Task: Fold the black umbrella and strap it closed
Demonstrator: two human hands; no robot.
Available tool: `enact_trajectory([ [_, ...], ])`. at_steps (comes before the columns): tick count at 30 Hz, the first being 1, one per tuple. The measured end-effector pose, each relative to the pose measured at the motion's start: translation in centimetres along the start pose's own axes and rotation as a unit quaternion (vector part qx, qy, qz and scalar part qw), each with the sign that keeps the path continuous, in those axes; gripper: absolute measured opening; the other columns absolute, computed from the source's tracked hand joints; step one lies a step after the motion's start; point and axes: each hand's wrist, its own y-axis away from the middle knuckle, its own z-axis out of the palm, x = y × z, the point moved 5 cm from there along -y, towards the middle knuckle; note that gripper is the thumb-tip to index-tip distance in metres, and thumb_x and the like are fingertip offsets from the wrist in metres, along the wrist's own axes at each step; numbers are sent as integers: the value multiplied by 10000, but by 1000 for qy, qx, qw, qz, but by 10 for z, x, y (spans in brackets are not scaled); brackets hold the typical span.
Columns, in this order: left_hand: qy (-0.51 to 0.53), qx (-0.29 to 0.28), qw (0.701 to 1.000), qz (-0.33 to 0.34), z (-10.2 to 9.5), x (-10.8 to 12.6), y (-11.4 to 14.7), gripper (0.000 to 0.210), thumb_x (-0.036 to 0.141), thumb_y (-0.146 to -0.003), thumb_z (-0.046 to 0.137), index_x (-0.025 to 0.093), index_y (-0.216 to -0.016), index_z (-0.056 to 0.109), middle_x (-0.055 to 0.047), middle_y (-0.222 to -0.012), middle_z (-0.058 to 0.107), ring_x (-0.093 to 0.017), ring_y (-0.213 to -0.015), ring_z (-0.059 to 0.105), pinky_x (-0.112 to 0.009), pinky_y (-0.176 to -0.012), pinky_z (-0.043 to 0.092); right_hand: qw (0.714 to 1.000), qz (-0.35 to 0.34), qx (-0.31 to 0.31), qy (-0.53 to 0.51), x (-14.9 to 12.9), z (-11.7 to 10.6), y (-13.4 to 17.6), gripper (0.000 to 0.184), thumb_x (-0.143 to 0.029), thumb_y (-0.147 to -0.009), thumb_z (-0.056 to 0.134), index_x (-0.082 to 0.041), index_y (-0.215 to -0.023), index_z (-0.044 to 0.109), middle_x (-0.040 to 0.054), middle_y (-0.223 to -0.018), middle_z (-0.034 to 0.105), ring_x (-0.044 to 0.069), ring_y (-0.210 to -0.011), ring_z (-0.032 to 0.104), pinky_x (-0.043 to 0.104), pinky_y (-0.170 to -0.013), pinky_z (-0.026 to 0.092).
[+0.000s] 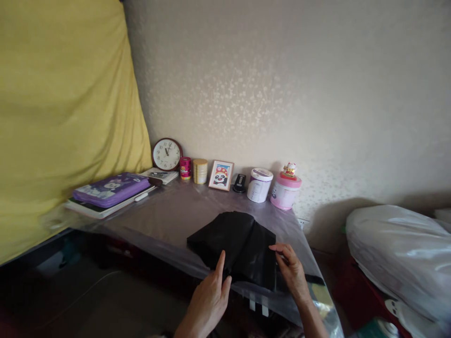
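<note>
A black folded sheet of thin material (229, 234), perhaps an umbrella canopy, lies fanned out in pleats over the table's near edge. My left hand (207, 298) is at its near side, index finger stretched over the material and thumb apart from it; the other fingers are mostly hidden. At the right edge of the black material, my right hand (291, 270) pinches it between thumb and fingertips. A dark strip (314, 280) shows on the table just right of my right wrist.
Along the wall stand a clock (167, 154), a pink can (185, 168), a yellow canister (200, 171), a picture frame (221, 175), a white tub (260, 185) and a pink tub (285, 191) topped by a figurine. A purple case (111, 189) lies left. A plastic-covered bundle (398, 253) sits right.
</note>
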Motion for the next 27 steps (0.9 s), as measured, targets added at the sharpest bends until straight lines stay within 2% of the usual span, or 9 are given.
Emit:
enact_trajectory([
  [4, -3, 1, 1000, 1, -1, 1, 0, 577, 380, -903, 245, 205, -1424, 68, -91, -1002, 656, -205, -874, 619, -251, -702, 396, 1000, -4, 6, 25, -3, -5, -1, 200, -312, -829, 480, -230, -894, 650, 81, -1031, 528, 199, -982, 536, 274, -714, 492],
  [8, -4, 0, 1000, -5, -1, 1, 1, 568, 377, -906, 248, 210, -1422, 83, -87, -986, 659, -195, -881, 620, -247, -723, 400, 999, -11, -20, 40, -5, -5, 0, 194, -298, -844, 459, -231, -915, 627, 85, -1181, 502, 195, -985, 553, 287, -728, 488],
  [12, 5, 0, 1000, -5, -2, 1, 1, 568, 382, -906, 239, 206, -1423, 82, -99, -1004, 652, -206, -888, 620, -268, -748, 413, 999, -20, -33, 20, -5, -2, 2, 174, -249, -831, 462, -233, -982, 547, 90, -1198, 510, 199, -1008, 553, 325, -779, 484],
  [16, 42, 10, 999, 10, -3, 0, 1, 575, 388, -898, 260, 200, -1421, 112, -90, -1004, 651, -193, -923, 609, -254, -780, 411, 999, -12, -29, -2, -3, 1, 4, 150, -207, -805, 469, -230, -953, 461, 95, -1194, 512, 189, -958, 578, 374, -827, 478],
  [19, 86, 9, 996, 9, -5, -1, 2, 571, 399, -897, 252, 212, -1420, 116, -41, -808, 671, -151, -697, 631, -238, -708, 423, 999, -14, -31, 2, -4, 1, 5, 113, -216, -819, 463, -226, -930, 450, 99, -1177, 520, 197, -985, 568, 390, -852, 460],
  [22, 152, -16, 988, -6, -4, -3, 1, 586, 427, -894, 256, 223, -1420, 97, 60, -512, 553, -107, -411, 525, -211, -551, 421, 999, -22, -35, 22, -6, 0, 6, 87, -232, -840, 458, -225, -925, 471, 95, -1138, 541, 202, -1025, 550, 398, -881, 435],
  [25, 225, -39, 973, -18, 0, -5, 0, 618, 479, -882, 279, 245, -1417, 79, 118, -387, 399, -97, -319, 441, -181, -419, 384, 999, -33, -28, 33, -6, -1, 7, 132, -233, -843, 464, -231, -975, 474, 90, -1110, 557, 199, -1031, 550, 407, -896, 425],
  [27, 256, -46, 965, -23, 2, -7, 0, 627, 498, -877, 292, 260, -1415, 73, 126, -366, 376, -96, -313, 434, -172, -388, 377, 998, -39, -21, 36, -7, -2, 7, 164, -226, -841, 466, -232, -1005, 470, 90, -1120, 557, 196, -1036, 551, 404, -897, 428],
])
